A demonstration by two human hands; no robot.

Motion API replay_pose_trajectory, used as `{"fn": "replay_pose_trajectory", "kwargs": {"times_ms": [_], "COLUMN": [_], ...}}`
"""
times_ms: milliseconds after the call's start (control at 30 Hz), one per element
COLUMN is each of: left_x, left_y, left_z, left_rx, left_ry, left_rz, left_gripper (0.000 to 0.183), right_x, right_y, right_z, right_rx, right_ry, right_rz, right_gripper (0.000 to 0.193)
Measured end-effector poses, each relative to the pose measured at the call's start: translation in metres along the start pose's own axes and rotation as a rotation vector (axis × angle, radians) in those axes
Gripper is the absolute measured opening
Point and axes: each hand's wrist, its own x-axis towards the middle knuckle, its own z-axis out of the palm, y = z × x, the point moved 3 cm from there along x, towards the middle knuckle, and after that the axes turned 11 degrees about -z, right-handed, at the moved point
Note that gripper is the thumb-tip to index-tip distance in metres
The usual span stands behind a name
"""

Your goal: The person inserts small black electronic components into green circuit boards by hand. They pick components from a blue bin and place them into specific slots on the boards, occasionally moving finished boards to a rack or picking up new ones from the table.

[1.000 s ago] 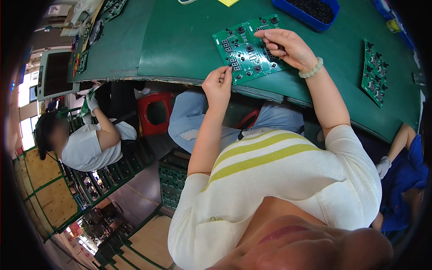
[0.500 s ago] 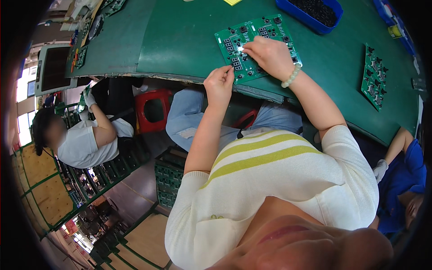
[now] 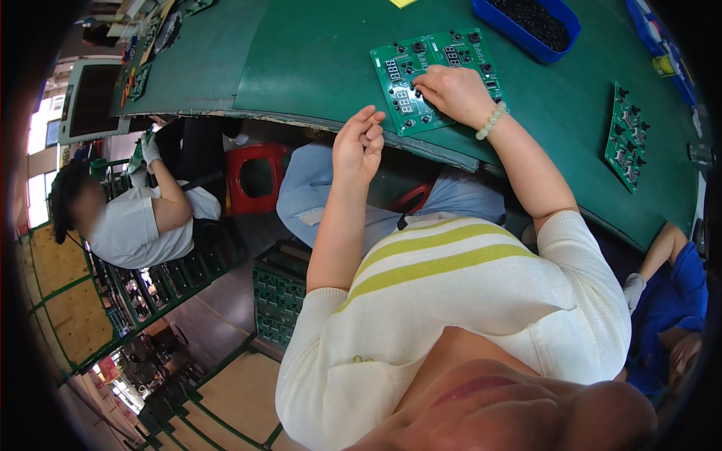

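Observation:
A green circuit board panel (image 3: 396, 54) with white digit displays and small black parts lies near the front edge of the green table. My right hand (image 3: 457, 94) reaches over it, fingers pinched together and lowered onto the board among small black parts. Whatever sits between those fingertips is too small and covered to make out. Just off the panel's left side, in front of the table edge, my left hand (image 3: 359, 144) is raised, palm up, its fingers loosely curled and apart, holding nothing.
A blue tray (image 3: 519, 37) of small black parts stands behind the panel. Another circuit board (image 3: 626, 139) lies to the right. Gloved co-workers sit at left (image 3: 143, 218) and right (image 3: 669, 301). A red stool (image 3: 235, 180) and a green crate (image 3: 274, 301) stand below.
My left hand has loosened from a pinch beside the board and drawn slightly back, turning palm up. My right hand has shifted a little, still pinched at the board.

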Motion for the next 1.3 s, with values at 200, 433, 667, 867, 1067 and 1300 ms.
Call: {"fn": "replay_pose_trajectory", "kwargs": {"times_ms": [200, 433, 667, 867, 1067, 1300], "left_x": [-0.004, -0.009, -0.017, -0.018, -0.014, -0.019], "left_y": [-0.014, -0.017, -0.023, -0.025, -0.024, -0.02], "left_z": [-0.006, -0.007, 0.006, 0.006, 0.003, 0.012], "left_rx": [0.034, 0.138, 0.272, 0.194, 0.227, 0.35], "left_ry": [-0.025, -0.049, 0.0, -0.071, -0.094, 0.027], "left_rz": [-0.018, 0.018, 0.003, -0.025, -0.04, 0.021], "left_gripper": [0.019, 0.02, 0.019, 0.014, 0.013, 0.011], "right_x": [-0.002, 0.003, -0.004, -0.03, -0.041, -0.064], "right_y": [-0.004, -0.006, 0.016, 0.073, 0.075, 0.078], "right_z": [0.0, -0.005, -0.007, -0.041, -0.061, -0.055], "right_rx": [0.017, -0.071, 0.62, 1.906, 1.593, 1.489], "right_ry": [0.062, -0.103, 0.375, 0.729, 0.699, 0.338], "right_rz": [-0.002, 0.048, 0.105, 0.631, 0.673, 0.668], "right_gripper": [0.013, 0.014, 0.016, 0.027, 0.026, 0.026]}}
